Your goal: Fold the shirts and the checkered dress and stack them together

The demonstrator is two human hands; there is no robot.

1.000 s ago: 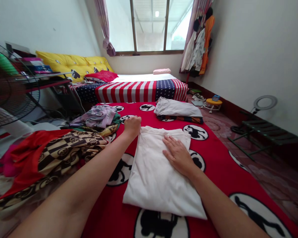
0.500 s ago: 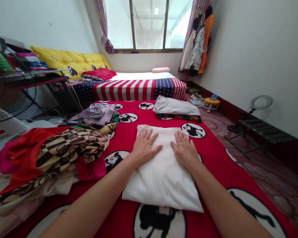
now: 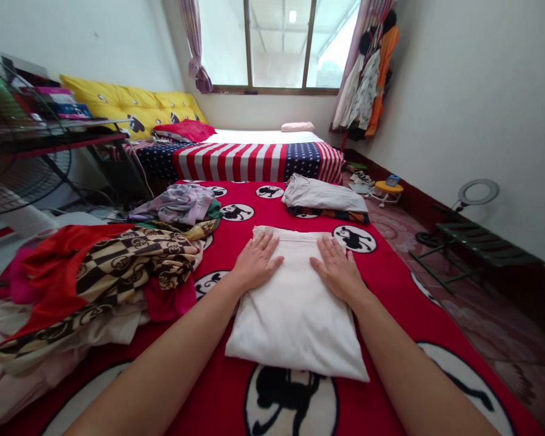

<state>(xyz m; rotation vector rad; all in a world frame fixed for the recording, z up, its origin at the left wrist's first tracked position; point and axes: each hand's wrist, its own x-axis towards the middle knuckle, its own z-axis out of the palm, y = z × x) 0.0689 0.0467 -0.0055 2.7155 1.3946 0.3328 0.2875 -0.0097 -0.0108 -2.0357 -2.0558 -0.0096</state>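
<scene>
A folded white garment [image 3: 295, 315] lies on a red blanket with black-and-white round prints [image 3: 390, 284]. My left hand [image 3: 255, 261] rests flat on the garment's far left part, fingers spread. On the far right part my right hand [image 3: 338, 269] lies flat too, fingers stretched out. Both palms press down on the cloth and hold nothing.
A heap of unfolded clothes [image 3: 100, 266] lies to the left, red and checkered brown on top. A folded stack [image 3: 324, 198] sits further ahead. Beyond are a striped bed [image 3: 254, 158], a fan [image 3: 18, 151] at the left, and a folding rack [image 3: 476, 245] and ring light [image 3: 478, 192] at the right.
My left hand came from the garment's far left corner onto its top surface, then both hands slid slightly outward. The garment looks flatter.
</scene>
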